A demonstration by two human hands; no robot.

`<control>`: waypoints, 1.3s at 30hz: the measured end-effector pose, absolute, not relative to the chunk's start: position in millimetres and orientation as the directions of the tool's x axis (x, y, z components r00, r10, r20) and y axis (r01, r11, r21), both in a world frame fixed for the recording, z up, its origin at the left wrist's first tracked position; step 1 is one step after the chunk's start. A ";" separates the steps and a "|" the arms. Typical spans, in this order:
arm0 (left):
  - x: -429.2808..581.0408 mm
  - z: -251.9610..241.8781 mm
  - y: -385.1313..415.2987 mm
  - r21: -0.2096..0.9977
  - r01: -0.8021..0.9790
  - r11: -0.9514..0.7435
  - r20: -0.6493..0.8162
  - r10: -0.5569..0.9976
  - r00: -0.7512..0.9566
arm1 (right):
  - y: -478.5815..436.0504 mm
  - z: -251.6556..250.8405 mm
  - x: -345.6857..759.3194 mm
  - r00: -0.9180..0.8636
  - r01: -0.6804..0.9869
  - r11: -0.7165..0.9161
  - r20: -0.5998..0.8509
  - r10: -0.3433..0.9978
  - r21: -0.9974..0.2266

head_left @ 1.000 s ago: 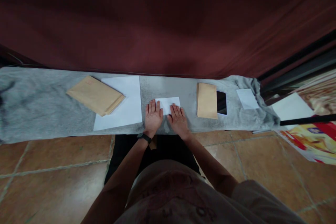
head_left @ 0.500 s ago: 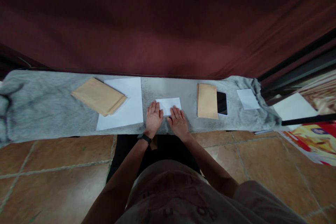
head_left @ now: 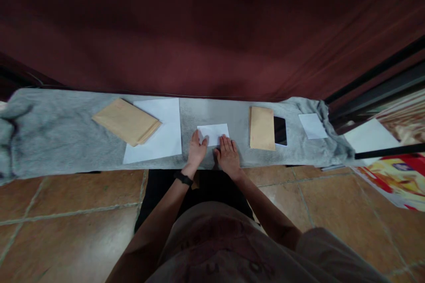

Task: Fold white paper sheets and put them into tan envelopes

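The small white paper [head_left: 214, 131] on the bench [head_left: 212, 109] is likely light and easily creased; hold its edges. Your left hand [head_left: 197, 150] is at its left edge, pinch unclear; your right hand [head_left: 228, 157] lies flat, unclenched, at its near right corner.

Left hand [head_left: 197, 148]: was palm-down, flat at left edge of folded white paper [head_left: 213, 134]; now rolled onto its side, thumb out over the paper, fingers at that edge, grip unclear. Wristband [head_left: 183, 178] turned along with the wrist. Right hand [head_left: 228, 154]: slid slightly right and back toward the body, fingertips now at paper's lower right corner. Camera shifted a bit; brown envelopes [head_left: 124, 119] at left sit farther right in frame.
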State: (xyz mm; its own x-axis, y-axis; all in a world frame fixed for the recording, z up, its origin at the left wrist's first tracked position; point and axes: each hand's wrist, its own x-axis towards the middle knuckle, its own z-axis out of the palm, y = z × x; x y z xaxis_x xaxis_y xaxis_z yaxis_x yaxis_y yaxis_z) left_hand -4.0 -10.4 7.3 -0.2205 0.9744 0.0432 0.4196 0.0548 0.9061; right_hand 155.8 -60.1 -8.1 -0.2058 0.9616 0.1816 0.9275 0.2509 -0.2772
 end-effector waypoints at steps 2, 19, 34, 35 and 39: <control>-4.2 8.5 -7.6 0.947 0.292 0.133 -0.038 0.950 -0.309 | -60.7 -8.2 155.5 -0.201 0.928 0.249 0.189 0.961 -0.278; 23.1 57.4 -32.6 0.985 -0.142 0.095 -0.123 0.971 -0.206 | -35.2 23.8 146.0 0.134 0.376 -0.052 -0.001 0.991 -0.925; 4.0 12.0 -23.8 0.936 -0.207 0.286 -0.333 0.909 -0.250 | -31.4 15.2 141.2 0.147 -0.536 -0.230 -0.358 0.922 -0.812; -0.8 9.5 -20.7 0.947 -0.158 0.279 -0.312 0.915 -0.254 | -30.2 13.2 145.9 0.171 -0.536 -0.226 -0.367 0.914 -0.813; -18.9 0.4 -6.5 0.964 0.065 0.257 -0.239 0.949 -0.205 | -26.5 5.7 165.8 0.259 -0.478 -0.231 -0.387 0.885 -0.848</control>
State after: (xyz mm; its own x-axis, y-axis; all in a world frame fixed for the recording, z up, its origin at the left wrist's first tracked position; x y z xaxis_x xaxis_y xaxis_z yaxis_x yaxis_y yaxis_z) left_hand -18.9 -6.5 0.4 -0.2047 0.9492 -0.2388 0.0647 0.2566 0.9644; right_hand 165.8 -26.5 5.7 0.2589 0.8850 -0.3869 -0.4780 -0.2307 -0.8475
